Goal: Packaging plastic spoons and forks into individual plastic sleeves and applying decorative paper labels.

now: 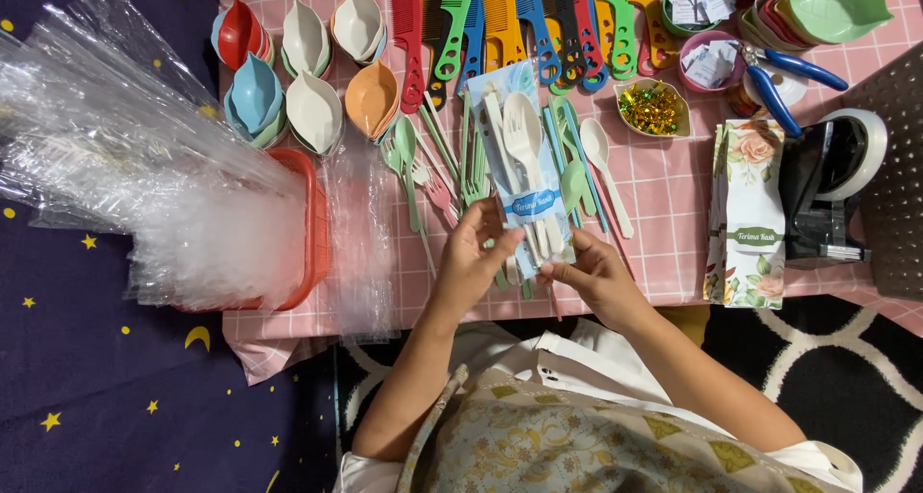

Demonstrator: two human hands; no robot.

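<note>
Pink checked cloth covers the low counter, which stands on a dark blue star-printed sheet beside a black-and-white rug. Above its near edge, the left hand and right hand hold a clear plastic sleeve containing a cream plastic spoon and fork, with a blue label band across it; the fingers of both hands are closed, pinching the sleeve's lower end from either side. Glossy and thin, the film looks slippery, so a loose pinch could let the cutlery slide out or the sleeve buckle, and a hard tug might tear its seam. Around it lie smooth pastel spoons and forks, leaf-shaped bowls nested in stacks, a fan of bright toothed combs, a floral paper stack, blue-handled pliers and a tape dispenser. Crinkled cellophane bags spill from a red basket at left.
</note>
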